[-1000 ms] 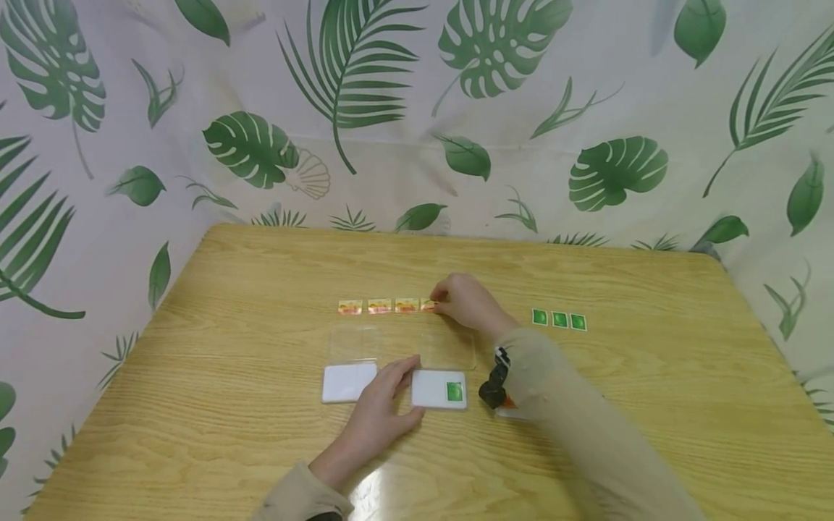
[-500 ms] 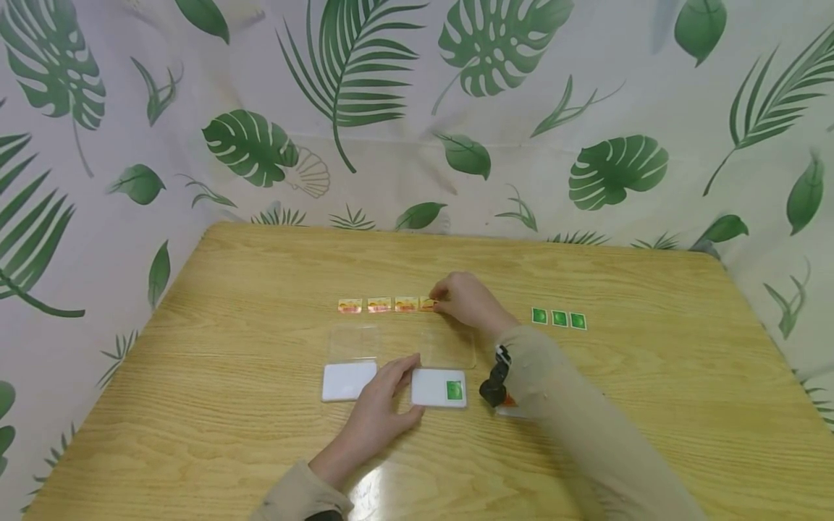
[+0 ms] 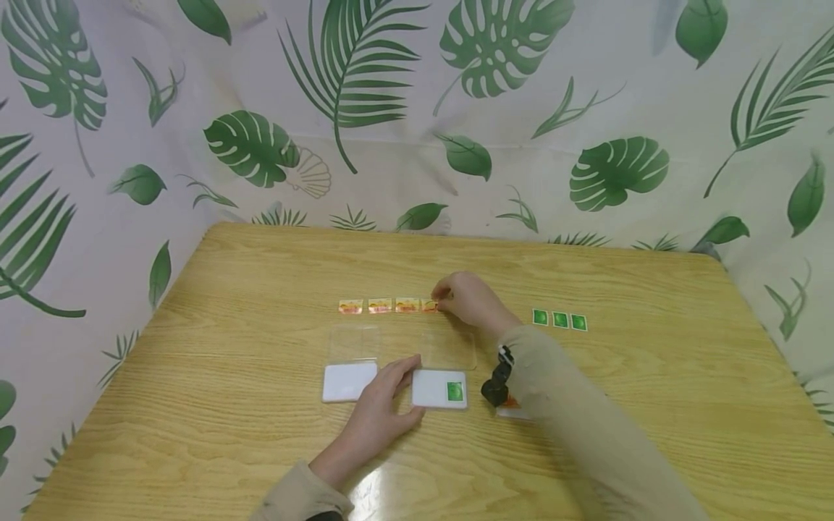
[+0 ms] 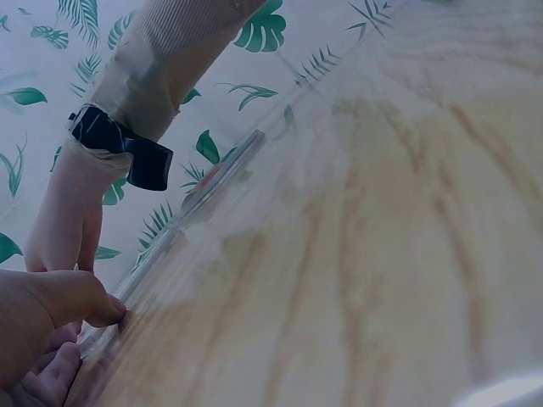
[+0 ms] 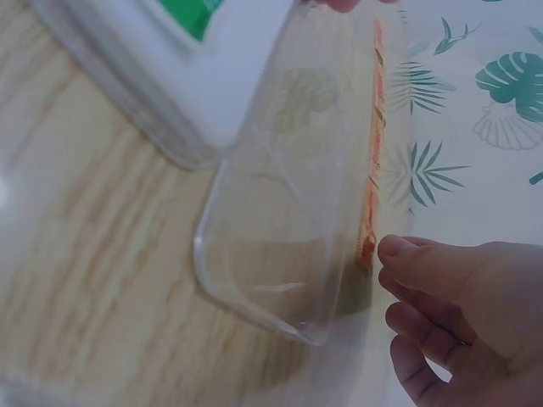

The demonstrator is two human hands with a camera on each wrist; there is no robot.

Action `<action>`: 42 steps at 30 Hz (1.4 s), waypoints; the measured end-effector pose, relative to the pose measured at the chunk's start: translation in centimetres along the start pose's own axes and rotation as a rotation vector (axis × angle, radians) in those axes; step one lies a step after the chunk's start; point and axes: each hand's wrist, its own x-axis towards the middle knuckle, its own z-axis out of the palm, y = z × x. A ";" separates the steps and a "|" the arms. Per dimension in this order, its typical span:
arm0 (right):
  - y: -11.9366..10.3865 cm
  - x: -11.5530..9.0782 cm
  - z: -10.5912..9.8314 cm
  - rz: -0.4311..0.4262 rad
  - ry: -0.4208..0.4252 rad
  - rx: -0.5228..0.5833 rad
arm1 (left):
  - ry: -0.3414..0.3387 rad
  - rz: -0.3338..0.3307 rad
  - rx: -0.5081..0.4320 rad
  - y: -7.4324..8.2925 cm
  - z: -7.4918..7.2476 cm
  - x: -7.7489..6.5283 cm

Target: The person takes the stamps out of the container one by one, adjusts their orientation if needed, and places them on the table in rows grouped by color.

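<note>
My left hand (image 3: 378,412) holds a flat white plastic case (image 3: 430,388) by its left end, thumb at the near edge and a finger at the far edge. A green square sticker (image 3: 455,391) lies on that case's right side. Farther back, my right hand (image 3: 470,298) pinches the right end of an orange-yellow sticker (image 3: 427,306), the rightmost of a row; its thumb and fingers cover part of it. In the right wrist view this sticker (image 5: 368,242) is at the thumb tip. A clear lid (image 3: 449,352) spreads behind the held case.
Three more orange-yellow stickers (image 3: 380,306) continue the row leftward. Three green stickers (image 3: 560,319) lie at the right. A second white case (image 3: 349,381) with its clear lid (image 3: 354,344) is at the left. Another case (image 3: 512,413) is mostly hidden under the right forearm. Leaf-patterned cloth (image 3: 391,145) backs the table.
</note>
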 end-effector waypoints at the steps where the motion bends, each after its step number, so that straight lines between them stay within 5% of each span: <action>1: -0.1 -0.1 -0.1 0.010 0.001 0.006 | -0.001 -0.001 0.002 0.0 0.0 0.0; 10: 0.3 -2.3 -0.5 -0.028 0.024 0.065 | -0.003 -0.002 0.002 0.0 0.0 0.0; 25: -0.5 -8.8 0.9 -0.056 -0.086 0.142 | -0.003 0.001 -0.011 0.2 -0.1 -0.1; 42: -1.5 -11.5 1.8 -0.121 -0.074 0.059 | -0.006 -0.017 -0.013 0.5 0.0 0.0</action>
